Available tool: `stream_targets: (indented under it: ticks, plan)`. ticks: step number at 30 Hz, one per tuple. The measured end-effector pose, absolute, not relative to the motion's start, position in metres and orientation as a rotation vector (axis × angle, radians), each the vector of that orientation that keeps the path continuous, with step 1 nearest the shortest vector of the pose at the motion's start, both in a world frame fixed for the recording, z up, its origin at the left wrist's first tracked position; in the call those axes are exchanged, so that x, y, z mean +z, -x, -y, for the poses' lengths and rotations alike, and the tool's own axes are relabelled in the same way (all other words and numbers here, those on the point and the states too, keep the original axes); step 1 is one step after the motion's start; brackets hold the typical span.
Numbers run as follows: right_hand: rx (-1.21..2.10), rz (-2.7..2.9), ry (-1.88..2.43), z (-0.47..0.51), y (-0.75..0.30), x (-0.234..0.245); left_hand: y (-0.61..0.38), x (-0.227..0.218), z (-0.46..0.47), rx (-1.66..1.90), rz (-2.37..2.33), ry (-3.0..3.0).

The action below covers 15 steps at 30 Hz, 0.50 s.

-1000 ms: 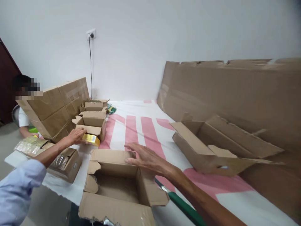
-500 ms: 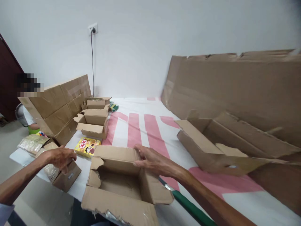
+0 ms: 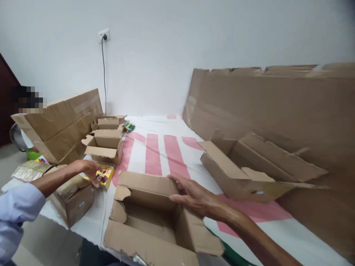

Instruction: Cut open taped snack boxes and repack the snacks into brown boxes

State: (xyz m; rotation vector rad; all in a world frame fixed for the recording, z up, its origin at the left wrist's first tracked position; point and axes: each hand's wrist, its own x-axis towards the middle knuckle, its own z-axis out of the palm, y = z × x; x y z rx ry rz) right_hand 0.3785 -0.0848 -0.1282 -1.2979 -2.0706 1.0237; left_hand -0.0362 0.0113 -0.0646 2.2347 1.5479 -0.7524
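Note:
An open cardboard box (image 3: 151,221) with raised flaps sits in front of me at the table's near edge; its inside looks bare. My right hand (image 3: 191,194) grips the far right corner, thumb on the inner side and fingers over the flap. To the left, a yellow printed packet box (image 3: 107,177) with a cartoon figure lies flat. My left hand (image 3: 93,171) is over its left half, fingers reaching down and apart; whether they press on it I cannot tell. Under my right forearm, a green-handled tool (image 3: 233,255) is mostly hidden.
Small open cartons (image 3: 104,142) stand in a row beyond the yellow box. A carton with wrapped packs (image 3: 77,203) is at the left edge. A larger open carton (image 3: 238,181) and a tall cardboard sheet (image 3: 263,99) are right. Another person sits behind stacked boxes (image 3: 61,122).
My left hand has moved right, from above the left-edge carton to over the yellow box. My right hand keeps its hold on the open box. The view has turned slightly.

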Motion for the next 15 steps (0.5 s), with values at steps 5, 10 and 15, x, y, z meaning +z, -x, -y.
stream_targets:
  ticks: [5,10,15]
  plan:
    - [1.114,2.034,1.287,0.088,-0.388,-0.136,0.078,-0.082,0.044,-0.807,-1.594,-2.131]
    - [1.077,2.046,1.300,0.084,-0.387,-0.147,0.094,-0.091,0.055,-0.599,-1.586,-2.260]
    - [1.086,2.040,1.307,0.089,-0.385,-0.145,0.067,-0.107,0.005,-0.680,-1.525,-2.548]
